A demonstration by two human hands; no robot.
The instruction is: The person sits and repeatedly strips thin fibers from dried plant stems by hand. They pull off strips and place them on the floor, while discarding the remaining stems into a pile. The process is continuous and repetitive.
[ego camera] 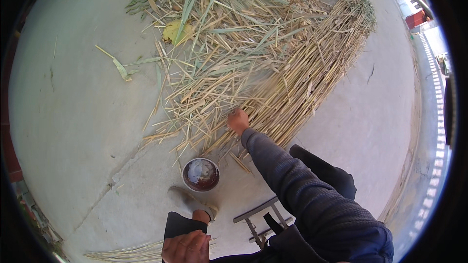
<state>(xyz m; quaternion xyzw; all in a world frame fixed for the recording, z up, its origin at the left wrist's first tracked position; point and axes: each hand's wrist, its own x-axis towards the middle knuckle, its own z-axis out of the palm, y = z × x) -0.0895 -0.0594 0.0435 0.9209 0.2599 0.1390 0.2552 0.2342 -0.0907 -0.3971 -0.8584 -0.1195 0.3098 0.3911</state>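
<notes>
My right hand reaches forward in a grey-blue sleeve to the near ends of a long bundle of dry reed-like stalks. Its fingers are curled, and whether they grip a stalk is hidden. Just beyond it, a pale streak over the stalks is blurred by motion. Low in the picture, my left hand is by my dark trouser leg, its fingers bent and close together; I cannot tell if they hold anything. A dark round bowl with a pale rim and what looks like liquid stands before my left shoe.
Loose straw and green leaves spread over the concrete floor, with a yellow leaf at their left side. A small wooden-looking stool frame stands beneath my right arm. More thin stalks lie at the lower left.
</notes>
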